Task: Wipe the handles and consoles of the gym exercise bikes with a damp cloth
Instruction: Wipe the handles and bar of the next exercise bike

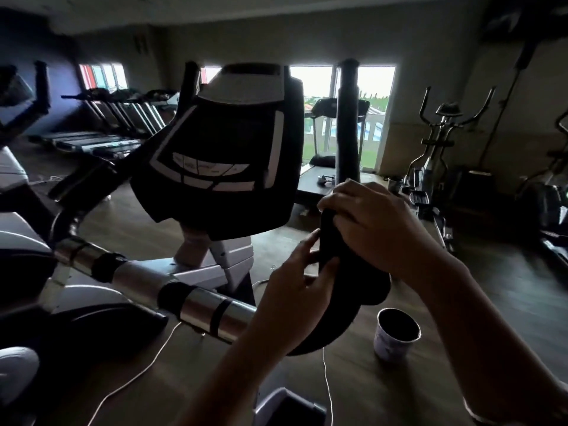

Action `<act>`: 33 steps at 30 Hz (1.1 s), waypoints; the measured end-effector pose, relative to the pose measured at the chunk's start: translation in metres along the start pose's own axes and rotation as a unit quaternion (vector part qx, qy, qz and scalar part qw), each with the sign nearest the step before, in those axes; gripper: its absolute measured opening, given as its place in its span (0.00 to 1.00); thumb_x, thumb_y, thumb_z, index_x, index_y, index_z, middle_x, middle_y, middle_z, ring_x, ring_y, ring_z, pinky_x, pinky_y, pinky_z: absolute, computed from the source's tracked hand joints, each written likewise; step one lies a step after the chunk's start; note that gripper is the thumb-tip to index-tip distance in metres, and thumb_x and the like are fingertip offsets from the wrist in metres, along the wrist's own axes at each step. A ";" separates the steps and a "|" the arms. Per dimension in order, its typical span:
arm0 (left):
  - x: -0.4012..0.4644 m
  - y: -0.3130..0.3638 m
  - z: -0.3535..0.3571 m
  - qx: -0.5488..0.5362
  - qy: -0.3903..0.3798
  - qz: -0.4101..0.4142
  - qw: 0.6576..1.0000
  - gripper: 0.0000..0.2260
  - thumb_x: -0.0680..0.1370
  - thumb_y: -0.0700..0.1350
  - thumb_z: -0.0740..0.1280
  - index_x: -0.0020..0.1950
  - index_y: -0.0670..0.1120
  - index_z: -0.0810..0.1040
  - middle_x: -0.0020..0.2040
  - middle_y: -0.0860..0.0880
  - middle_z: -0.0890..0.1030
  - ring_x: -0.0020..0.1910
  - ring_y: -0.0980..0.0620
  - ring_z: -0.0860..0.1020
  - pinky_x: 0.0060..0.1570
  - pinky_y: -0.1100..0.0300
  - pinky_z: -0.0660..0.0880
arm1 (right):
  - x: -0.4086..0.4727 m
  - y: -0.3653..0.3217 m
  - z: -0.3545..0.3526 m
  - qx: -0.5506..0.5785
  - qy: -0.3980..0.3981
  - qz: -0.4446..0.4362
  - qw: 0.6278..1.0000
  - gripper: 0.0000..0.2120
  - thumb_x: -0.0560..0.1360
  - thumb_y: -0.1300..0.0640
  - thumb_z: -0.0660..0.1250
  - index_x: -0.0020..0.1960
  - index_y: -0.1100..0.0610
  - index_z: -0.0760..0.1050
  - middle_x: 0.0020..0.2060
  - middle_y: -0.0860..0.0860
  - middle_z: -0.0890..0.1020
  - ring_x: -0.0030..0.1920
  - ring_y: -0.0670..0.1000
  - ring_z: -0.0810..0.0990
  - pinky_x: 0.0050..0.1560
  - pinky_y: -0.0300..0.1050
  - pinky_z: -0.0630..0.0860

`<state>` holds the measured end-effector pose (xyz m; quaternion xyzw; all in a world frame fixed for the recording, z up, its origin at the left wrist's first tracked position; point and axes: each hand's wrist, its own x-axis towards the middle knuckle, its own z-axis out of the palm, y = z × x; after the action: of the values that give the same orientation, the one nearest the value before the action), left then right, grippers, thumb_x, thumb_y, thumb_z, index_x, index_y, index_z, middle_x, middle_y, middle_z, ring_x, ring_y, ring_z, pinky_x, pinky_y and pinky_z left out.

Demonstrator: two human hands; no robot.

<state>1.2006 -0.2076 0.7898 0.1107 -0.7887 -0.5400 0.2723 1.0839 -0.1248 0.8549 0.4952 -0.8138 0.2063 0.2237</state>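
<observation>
We see both hands, left hand (299, 278) and right hand (373, 224), gripping the black curved foam handle (330, 241); a white round cup (396, 333) stands on the brown wooden floor (507, 290), beside the dark bike console (227, 158).

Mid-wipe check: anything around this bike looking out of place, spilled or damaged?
No spill or damage shows. One oddity: a small open cup stands on the floor just right of the bike's curved handle, under the right hand, where it could be kicked over. Thin white cords trail loose across the floor.
</observation>
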 end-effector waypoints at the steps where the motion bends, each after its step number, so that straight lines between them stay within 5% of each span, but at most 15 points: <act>1: -0.001 -0.001 -0.001 0.005 -0.010 0.001 1.000 0.22 0.80 0.49 0.63 0.74 0.55 0.65 0.58 0.57 0.79 0.44 0.62 0.82 0.49 0.60 0.81 | -0.006 -0.001 0.002 -0.037 0.010 -0.011 0.999 0.28 0.72 0.45 0.47 0.61 0.49 0.78 0.59 0.44 0.79 0.62 0.50 0.74 0.60 0.48 0.71; 5: -0.003 -0.002 -0.007 0.021 -0.035 0.003 0.999 0.22 0.80 0.48 0.63 0.74 0.54 0.65 0.60 0.51 0.81 0.48 0.56 0.83 0.48 0.65 0.80 | -0.001 -0.006 0.003 -0.050 0.005 -0.010 0.999 0.28 0.73 0.46 0.45 0.61 0.47 0.79 0.58 0.43 0.81 0.60 0.51 0.76 0.60 0.50 0.74; 9: -0.006 0.002 -0.010 0.032 -0.055 0.010 0.998 0.22 0.80 0.47 0.63 0.74 0.52 0.64 0.59 0.49 0.81 0.40 0.61 0.81 0.37 0.74 0.75 | 0.013 -0.011 0.003 -0.044 -0.023 -0.010 0.999 0.20 0.79 0.46 0.50 0.59 0.42 0.78 0.59 0.38 0.80 0.64 0.47 0.75 0.60 0.51 0.74; 12: -0.008 0.003 -0.014 0.053 -0.071 0.027 0.996 0.23 0.80 0.48 0.63 0.74 0.51 0.63 0.58 0.49 0.81 0.39 0.63 0.79 0.37 0.73 0.76 | -0.008 -0.015 0.009 -0.063 0.035 -0.034 0.997 0.23 0.76 0.48 0.49 0.56 0.48 0.81 0.56 0.44 0.82 0.60 0.51 0.78 0.59 0.50 0.73; 18: -0.014 -0.004 -0.025 0.101 -0.086 0.061 0.989 0.23 0.78 0.54 0.64 0.72 0.52 0.67 0.46 0.60 0.78 0.39 0.63 0.81 0.42 0.71 0.78 | -0.011 -0.002 0.006 0.011 0.064 -0.031 0.997 0.19 0.73 0.55 0.59 0.59 0.50 0.80 0.61 0.47 0.80 0.63 0.46 0.70 0.62 0.39 0.62; 24: -0.015 -0.013 -0.030 0.073 -0.095 0.069 0.990 0.20 0.76 0.54 0.66 0.67 0.52 0.74 0.41 0.64 0.78 0.41 0.64 0.82 0.39 0.69 0.79 | -0.037 -0.011 0.011 0.038 0.117 -0.003 0.992 0.22 0.70 0.56 0.58 0.63 0.51 0.77 0.60 0.44 0.78 0.63 0.45 0.69 0.64 0.26 0.55; 28: -0.016 -0.016 -0.030 0.071 -0.102 0.087 0.988 0.17 0.77 0.56 0.66 0.64 0.52 0.76 0.41 0.65 0.78 0.40 0.63 0.82 0.40 0.66 0.80 | -0.040 0.000 0.013 0.133 0.125 0.035 0.983 0.23 0.69 0.60 0.63 0.63 0.49 0.78 0.60 0.39 0.76 0.62 0.43 0.72 0.64 0.39 0.67; 31: -0.016 -0.019 -0.031 0.072 -0.112 0.094 0.987 0.18 0.75 0.54 0.67 0.63 0.52 0.76 0.42 0.63 0.80 0.40 0.63 0.83 0.41 0.64 0.81 | -0.037 -0.004 0.015 0.281 0.146 0.097 0.944 0.20 0.71 0.68 0.63 0.59 0.55 0.80 0.56 0.37 0.78 0.55 0.42 0.78 0.52 0.33 0.72; 33: -0.018 -0.022 -0.033 0.092 -0.122 0.101 0.983 0.17 0.75 0.53 0.69 0.63 0.53 0.76 0.45 0.59 0.83 0.41 0.63 0.83 0.44 0.62 0.81 | -0.049 -0.016 0.019 0.243 0.184 0.088 0.948 0.19 0.72 0.68 0.61 0.58 0.55 0.81 0.57 0.39 0.78 0.58 0.43 0.77 0.58 0.36 0.71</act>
<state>1.2309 -0.2334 0.7732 -0.0118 -0.8692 -0.4446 0.2161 1.1156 -0.1078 0.8132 0.4148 -0.7240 0.5039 0.2234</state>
